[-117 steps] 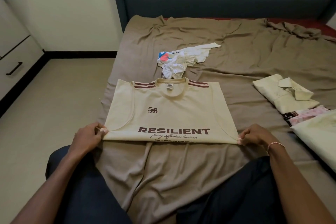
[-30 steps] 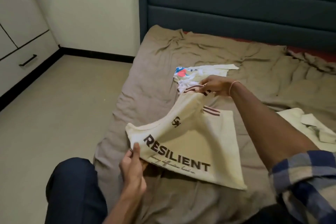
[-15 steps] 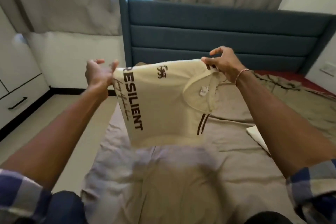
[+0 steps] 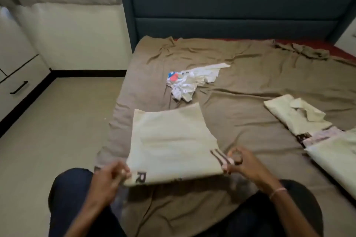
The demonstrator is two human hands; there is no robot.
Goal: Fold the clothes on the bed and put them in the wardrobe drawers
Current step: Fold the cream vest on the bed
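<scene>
Grip of left hand and right hand pinches near corners of cream shirt spread beyond

Cream T-shirt: lay folded, plain back up, on the bed
Left hand: pinched its near-left corner
Right hand: gripped the striped corner
Crumpled white shirt: lay beyond
Folded shirts: sat at right
</scene>
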